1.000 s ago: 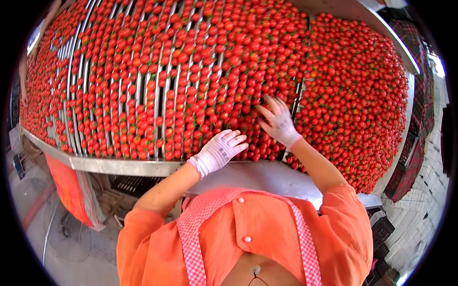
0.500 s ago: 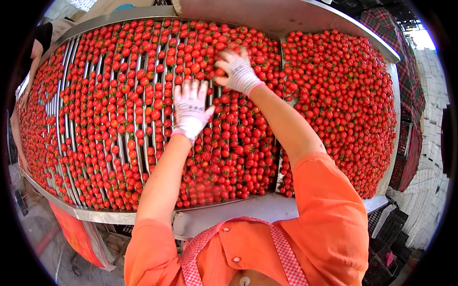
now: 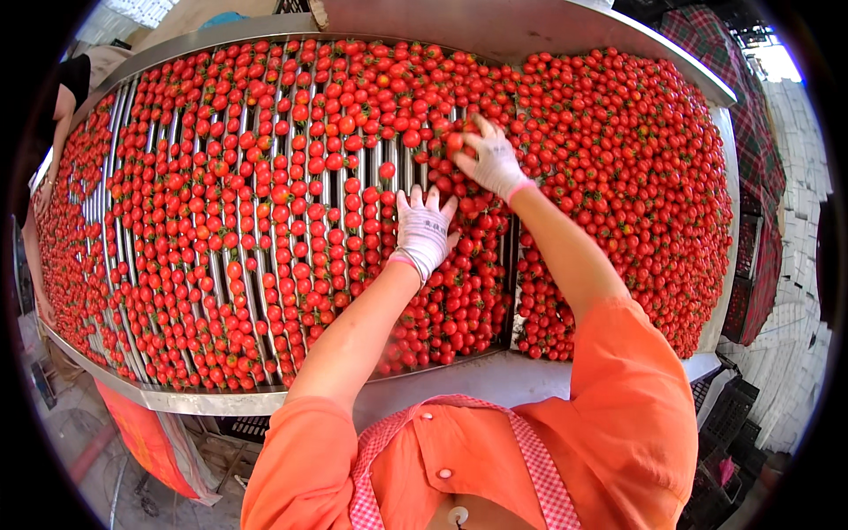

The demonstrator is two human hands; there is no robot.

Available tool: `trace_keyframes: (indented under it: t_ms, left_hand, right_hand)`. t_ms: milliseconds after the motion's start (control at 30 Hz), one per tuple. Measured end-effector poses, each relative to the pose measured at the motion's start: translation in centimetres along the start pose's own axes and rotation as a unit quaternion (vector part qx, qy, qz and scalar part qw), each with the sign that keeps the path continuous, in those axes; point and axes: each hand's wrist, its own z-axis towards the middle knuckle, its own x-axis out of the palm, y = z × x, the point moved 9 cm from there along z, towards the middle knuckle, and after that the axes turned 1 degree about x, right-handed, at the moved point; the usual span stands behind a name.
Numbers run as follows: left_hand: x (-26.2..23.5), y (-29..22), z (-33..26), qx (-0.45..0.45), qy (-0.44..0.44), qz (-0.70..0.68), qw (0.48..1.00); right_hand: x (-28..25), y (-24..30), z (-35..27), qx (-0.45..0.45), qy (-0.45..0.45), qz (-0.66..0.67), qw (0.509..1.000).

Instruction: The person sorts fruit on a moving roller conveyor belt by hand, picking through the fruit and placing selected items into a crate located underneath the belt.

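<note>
Small red tomatoes point(image 3: 300, 190) with green stem ends lie in rows over a metal roller conveyor point(image 3: 329, 187). My left hand point(image 3: 424, 234), in a white glove, rests palm down on the rollers and tomatoes near the middle, its fingers spread. Farther right and a little beyond it, my right hand point(image 3: 493, 162), gloved alike, has its fingers apart and bent over the tomatoes beside the roller bed's right end. A tomato point(image 3: 455, 141) sits against its fingertips. What lies under both palms is hidden.
A deep mass of tomatoes point(image 3: 618, 203) fills the metal hopper to the right. Metal side walls point(image 3: 212, 404) bound the conveyor. At the far left is another person's arm point(image 3: 60, 146). Black crates point(image 3: 729, 415) stand at lower right, near a plaid cloth point(image 3: 751, 132).
Both hands have moved right and slightly nearer, toward the hopper. Bare rollers now show left of my hands, and the tomatoes by my fingers have shifted.
</note>
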Motion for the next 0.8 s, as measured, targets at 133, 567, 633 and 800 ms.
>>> trace_keyframes:
  t_ms: [133, 567, 633, 800]
  left_hand:
    - [1.7, -3.8, -4.6, 0.052, 0.026, 0.011, 0.998]
    - [5.1, -10.8, -17.9, 0.275, 0.095, -0.136, 0.947]
    - [-0.6, -7.1, -13.9, 0.293, -0.086, -0.167, 0.938]
    - [-9.6, 9.9, -1.6, 0.005, -0.262, -0.079, 0.962]
  right_hand:
    - [-1.7, 4.0, -9.6, -0.024, 0.002, -0.022, 0.999]
    - [-2.3, 8.3, -33.3, -0.053, 0.576, -0.003, 0.815]
    - [-2.4, 7.6, -28.2, -0.156, 0.483, 0.058, 0.860]
    - [-6.1, 1.4, -5.3, 0.019, 0.073, 0.231, 0.970]
